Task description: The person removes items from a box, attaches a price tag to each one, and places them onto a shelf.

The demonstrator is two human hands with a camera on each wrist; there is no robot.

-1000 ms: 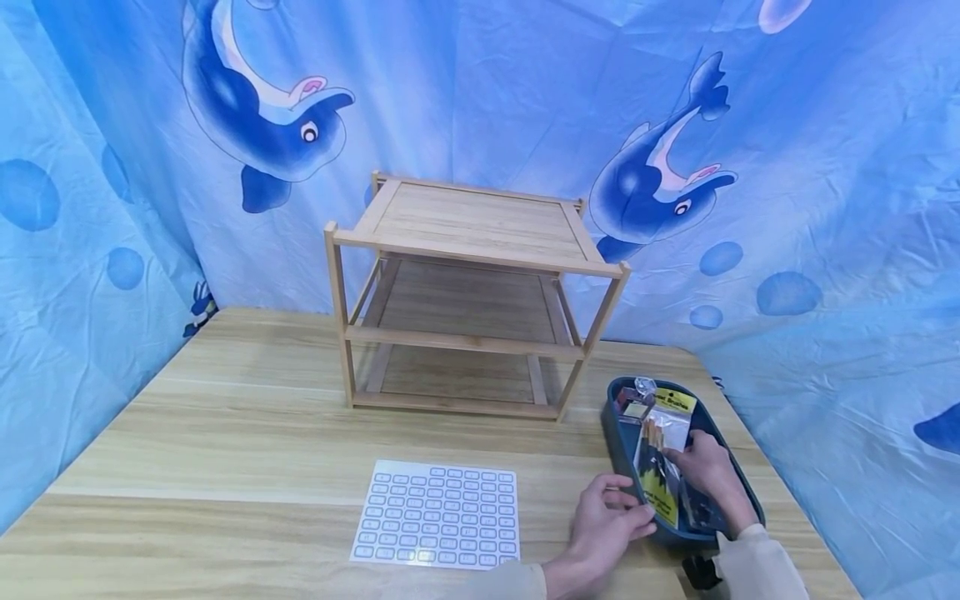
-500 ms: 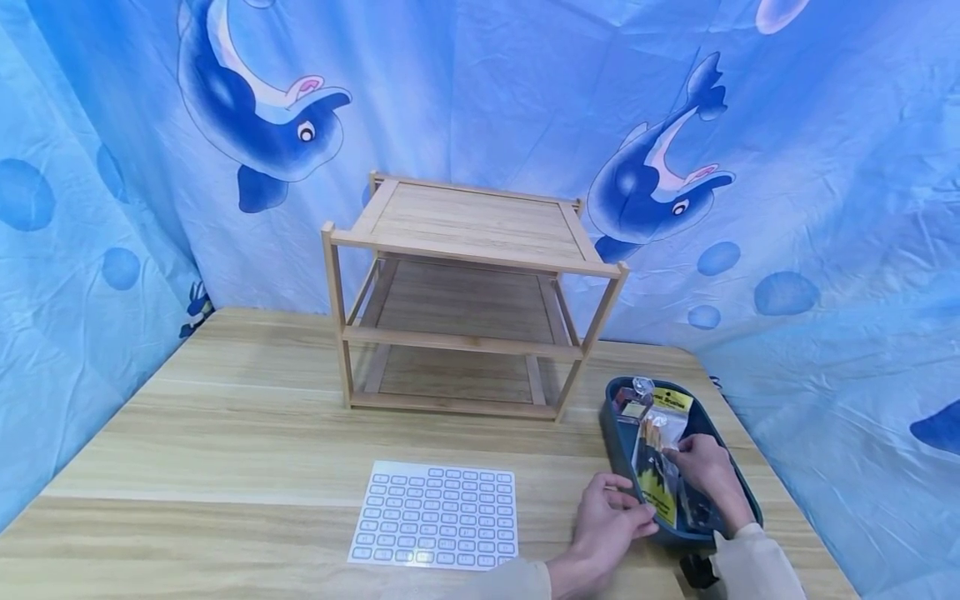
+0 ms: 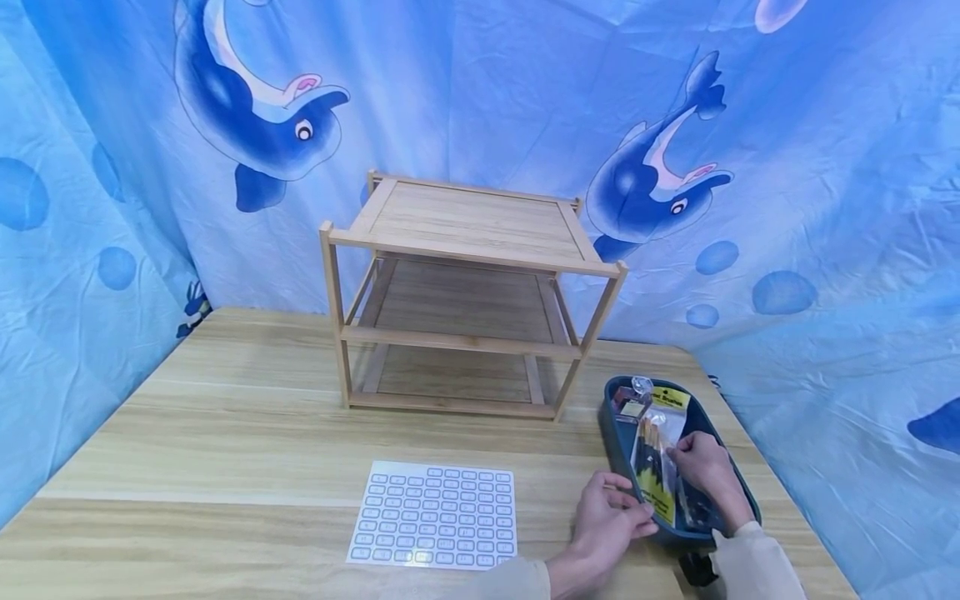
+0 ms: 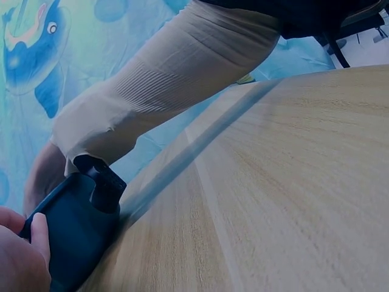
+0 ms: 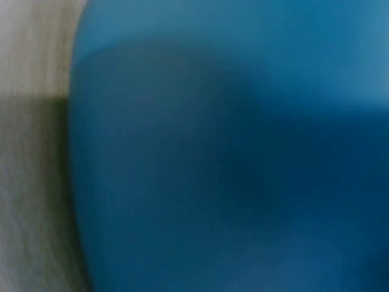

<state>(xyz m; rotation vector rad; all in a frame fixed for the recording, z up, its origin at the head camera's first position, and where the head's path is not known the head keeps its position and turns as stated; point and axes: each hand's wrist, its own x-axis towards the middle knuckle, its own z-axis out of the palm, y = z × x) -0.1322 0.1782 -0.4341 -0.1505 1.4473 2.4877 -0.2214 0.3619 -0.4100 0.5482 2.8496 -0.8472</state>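
Note:
A dark teal plastic bin (image 3: pixel 619 442) with rounded ends stands at the table's right. In it lies a clear, yellow-ended packet of paintbrushes (image 3: pixel 652 467), beside a small clear box with a dark reddish part (image 3: pixel 628 406) at the far end. My left hand (image 3: pixel 606 518) grips the bin's near left rim; in the left wrist view a finger lies against the outer wall. Reaching inside, my right hand (image 3: pixel 705 462) pinches the packet's right edge; its fingertips are partly hidden. Dark items (image 3: pixel 697 507) lie under my right wrist. Blurred bin wall (image 5: pixel 182 152) fills most of the right wrist view.
A three-tier wooden shelf (image 3: pixel 465 342) stands at the back middle of the table (image 3: pixel 187 467). A white sheet of printed labels (image 3: pixel 435 517) lies in front of it. Blue dolphin-print curtains (image 3: pixel 465 100) surround the table behind and at the sides.
The head view shifts very slightly. The packet's upper end moves a little left within the bin, and my right fingers shift slightly at its edge. My left hand stays on the rim.

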